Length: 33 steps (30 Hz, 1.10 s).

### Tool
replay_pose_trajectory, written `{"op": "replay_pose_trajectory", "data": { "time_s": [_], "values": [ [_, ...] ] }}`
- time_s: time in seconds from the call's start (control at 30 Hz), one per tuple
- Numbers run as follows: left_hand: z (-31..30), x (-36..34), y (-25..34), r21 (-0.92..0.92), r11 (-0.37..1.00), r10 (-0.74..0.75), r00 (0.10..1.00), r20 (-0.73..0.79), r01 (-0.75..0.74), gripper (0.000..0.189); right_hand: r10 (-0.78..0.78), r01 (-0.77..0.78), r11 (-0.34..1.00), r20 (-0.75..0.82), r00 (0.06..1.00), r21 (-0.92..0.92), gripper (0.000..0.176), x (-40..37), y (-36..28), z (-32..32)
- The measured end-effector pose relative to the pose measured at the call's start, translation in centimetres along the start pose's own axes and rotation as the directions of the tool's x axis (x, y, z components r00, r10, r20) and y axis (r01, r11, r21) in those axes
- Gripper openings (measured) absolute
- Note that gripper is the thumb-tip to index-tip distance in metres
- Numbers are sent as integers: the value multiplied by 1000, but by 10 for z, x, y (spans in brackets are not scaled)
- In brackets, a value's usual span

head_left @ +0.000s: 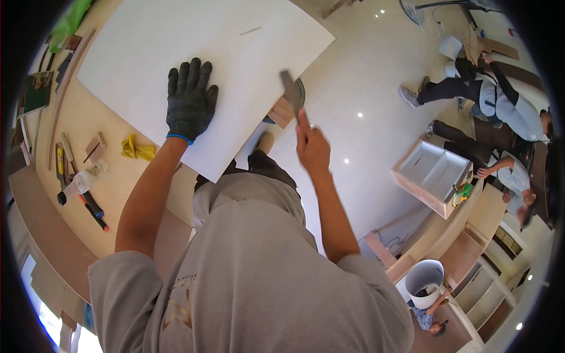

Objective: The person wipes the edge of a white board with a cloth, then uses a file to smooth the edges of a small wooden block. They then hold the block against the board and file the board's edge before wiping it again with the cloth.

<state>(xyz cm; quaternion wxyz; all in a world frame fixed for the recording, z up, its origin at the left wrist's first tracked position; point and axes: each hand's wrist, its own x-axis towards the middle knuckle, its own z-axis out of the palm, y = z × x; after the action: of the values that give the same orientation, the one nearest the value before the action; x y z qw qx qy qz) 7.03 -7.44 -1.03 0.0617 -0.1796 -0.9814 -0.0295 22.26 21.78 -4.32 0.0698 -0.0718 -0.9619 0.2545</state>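
My left hand (190, 101), in a dark knitted glove with a blue cuff, lies flat with fingers spread on a large white board (141, 41). In my bare right hand (313, 148) is a flat file (291, 93), its handle gripped in closed fingers. The grey blade points away from me, blurred, right by the board's right edge. A thin dark sliver or mark (250, 30) shows on the board's far part. Below the blade, a wooden piece (282, 112) shows beyond the board's edge.
On the wooden bench (118, 188) at left lie a yellow cloth (138, 148), a clear bottle (76, 187), a yellow-handled cutter (60, 160) and several other tools. At right stand an open drawer box (432, 170) and a white bucket (425, 276). Several people, including one (500, 97), are at the right.
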Motion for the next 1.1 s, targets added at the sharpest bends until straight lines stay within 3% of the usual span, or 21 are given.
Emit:
{"op": "replay_pose_trajectory", "data": {
  "time_s": [0.17,0.3,0.37,0.4,0.53,0.63,0.7,0.77,0.9,1.03,1.1],
  "values": [
    [-1,-2,3,11,1000,10,1000,-4,-9,55,42,-44,999,-74,996,-22,47,125,34,-12],
    [-4,0,1,-1,1000,18,1000,-15,-18,55,-32,31,997,-9,999,-66,43,61,24,-19],
    [-1,-2,3,-1,1000,4,1000,5,-4,55,-30,30,1000,37,999,6,44,16,12,-18],
    [-3,-1,3,-1,1000,2,1000,19,-2,55,52,-56,998,87,995,43,46,11,5,-20],
    [-4,0,5,43,999,-19,999,44,17,54,-68,63,996,-84,994,-57,48,82,28,-3],
    [-1,-1,3,36,999,-1,1000,27,0,54,36,-37,999,-58,998,-17,42,149,38,-13],
    [-5,-2,5,16,1000,6,999,37,-7,55,73,-73,997,-12,997,-5,42,153,38,-19],
    [-7,1,3,0,1000,3,1000,31,-3,55,80,-74,995,103,991,-60,45,110,26,-21],
    [-8,0,5,-6,1000,-13,999,40,14,55,-12,8,998,68,998,68,53,7,6,-8],
    [-4,0,5,47,999,1,1000,29,-3,55,-63,60,997,-60,996,-54,47,84,34,1],
    [-2,-1,5,46,999,2,1000,17,-2,55,16,-15,1000,-45,999,27,42,140,44,-9]
  ]
}}
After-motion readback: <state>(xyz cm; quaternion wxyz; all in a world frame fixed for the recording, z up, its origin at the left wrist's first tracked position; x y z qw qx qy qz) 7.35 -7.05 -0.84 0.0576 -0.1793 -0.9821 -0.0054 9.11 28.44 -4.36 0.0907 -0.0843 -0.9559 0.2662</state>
